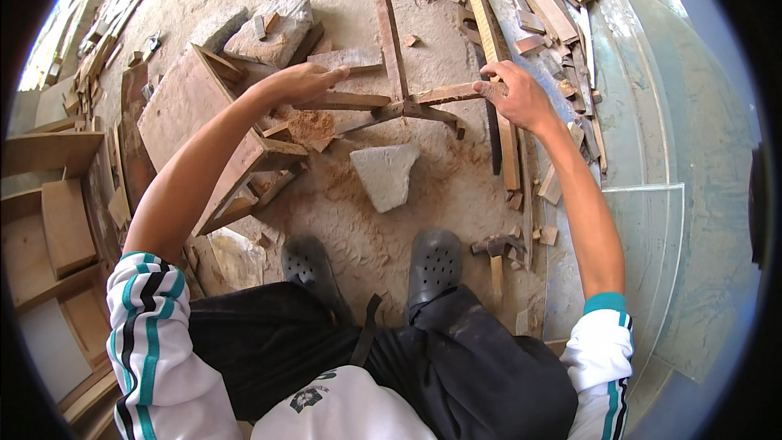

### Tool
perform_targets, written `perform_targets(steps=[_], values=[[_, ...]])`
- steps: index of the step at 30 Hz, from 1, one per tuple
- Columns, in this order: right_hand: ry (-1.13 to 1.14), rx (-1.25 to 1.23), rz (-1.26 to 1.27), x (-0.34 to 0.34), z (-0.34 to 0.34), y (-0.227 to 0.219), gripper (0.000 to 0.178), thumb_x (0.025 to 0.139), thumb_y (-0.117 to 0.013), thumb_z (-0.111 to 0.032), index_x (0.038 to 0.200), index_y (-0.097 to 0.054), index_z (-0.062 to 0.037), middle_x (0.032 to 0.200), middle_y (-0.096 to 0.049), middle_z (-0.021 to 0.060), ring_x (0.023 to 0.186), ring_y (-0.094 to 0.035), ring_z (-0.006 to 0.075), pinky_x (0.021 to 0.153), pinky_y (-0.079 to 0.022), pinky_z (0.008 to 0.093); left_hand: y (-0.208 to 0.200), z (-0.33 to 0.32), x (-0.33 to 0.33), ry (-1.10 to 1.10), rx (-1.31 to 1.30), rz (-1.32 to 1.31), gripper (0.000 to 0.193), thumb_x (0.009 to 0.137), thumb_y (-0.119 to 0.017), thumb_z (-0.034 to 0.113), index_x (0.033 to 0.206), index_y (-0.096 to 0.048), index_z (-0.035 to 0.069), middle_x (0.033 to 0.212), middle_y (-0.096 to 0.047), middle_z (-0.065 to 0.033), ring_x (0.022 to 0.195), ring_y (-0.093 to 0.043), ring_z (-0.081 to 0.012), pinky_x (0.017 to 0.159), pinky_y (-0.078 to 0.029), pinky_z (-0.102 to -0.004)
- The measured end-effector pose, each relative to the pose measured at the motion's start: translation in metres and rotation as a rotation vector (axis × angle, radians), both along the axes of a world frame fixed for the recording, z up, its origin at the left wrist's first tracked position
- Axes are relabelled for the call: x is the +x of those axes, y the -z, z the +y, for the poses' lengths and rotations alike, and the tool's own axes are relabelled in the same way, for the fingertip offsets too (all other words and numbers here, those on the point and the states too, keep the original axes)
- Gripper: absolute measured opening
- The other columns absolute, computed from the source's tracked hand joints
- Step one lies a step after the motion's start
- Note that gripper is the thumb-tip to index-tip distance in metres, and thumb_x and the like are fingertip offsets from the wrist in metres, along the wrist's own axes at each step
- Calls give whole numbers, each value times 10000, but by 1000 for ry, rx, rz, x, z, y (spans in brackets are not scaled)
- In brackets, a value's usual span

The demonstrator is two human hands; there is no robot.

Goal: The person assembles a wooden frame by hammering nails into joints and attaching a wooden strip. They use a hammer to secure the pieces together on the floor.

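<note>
A wooden frame (389,28) lies across the dusty ground ahead of me, with a long middle bar and splayed legs at its near end. My left hand (314,83) is closed over the outer end of its left leg; the underside of the grip is hidden. On the other side, my right hand (517,96) pinches the end of the right leg (446,94) between thumb and fingers. Both arms are stretched forward. Nearer to me than the frame sits a rough grey stone block (386,175).
At left stands a wooden box-like piece (189,118) beside more stone blocks (273,31). Long timber strips (507,147) run along the right, near scrap wood (554,12) and glass sheets (652,277). A hammer (495,265) lies by my right shoe.
</note>
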State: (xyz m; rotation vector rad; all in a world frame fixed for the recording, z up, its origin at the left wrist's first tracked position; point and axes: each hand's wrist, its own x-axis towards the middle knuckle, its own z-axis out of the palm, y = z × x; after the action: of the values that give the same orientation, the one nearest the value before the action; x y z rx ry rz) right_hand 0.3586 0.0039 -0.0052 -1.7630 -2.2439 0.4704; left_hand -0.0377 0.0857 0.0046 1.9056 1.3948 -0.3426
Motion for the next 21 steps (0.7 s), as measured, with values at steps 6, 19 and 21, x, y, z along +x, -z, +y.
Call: perform_targets(steps=[6, 19, 21], values=[[22, 42, 75, 5, -5, 0, 667, 925, -507, -690, 1139, -668, -80, 1163, -673, 128, 1061, -657, 323, 926, -517, 429, 9, -12, -6, -164, -144, 22, 908, 956, -298, 756, 1260, -628, -34, 901, -687, -170, 863, -668, -259, 762, -529, -420], [30, 12, 65, 5, -7, 3, 678, 929, -482, -704, 1129, -666, -82, 1166, -672, 122, 1050, -664, 310, 920, -521, 435, 1, -5, -7, -65, 4, -74, 905, 964, -289, 749, 1274, -627, -31, 1219, -652, -223, 1161, -607, -326, 1019, -446, -429], [24, 14, 66, 5, -6, 3, 678, 929, -482, -704, 1131, -667, -84, 1175, -671, 119, 1052, -665, 310, 922, -522, 438, 9, 0, -11, -84, -27, -43, 909, 963, -287, 750, 1270, -629, -35, 1219, -652, -228, 1179, -597, -327, 1026, -440, -430]])
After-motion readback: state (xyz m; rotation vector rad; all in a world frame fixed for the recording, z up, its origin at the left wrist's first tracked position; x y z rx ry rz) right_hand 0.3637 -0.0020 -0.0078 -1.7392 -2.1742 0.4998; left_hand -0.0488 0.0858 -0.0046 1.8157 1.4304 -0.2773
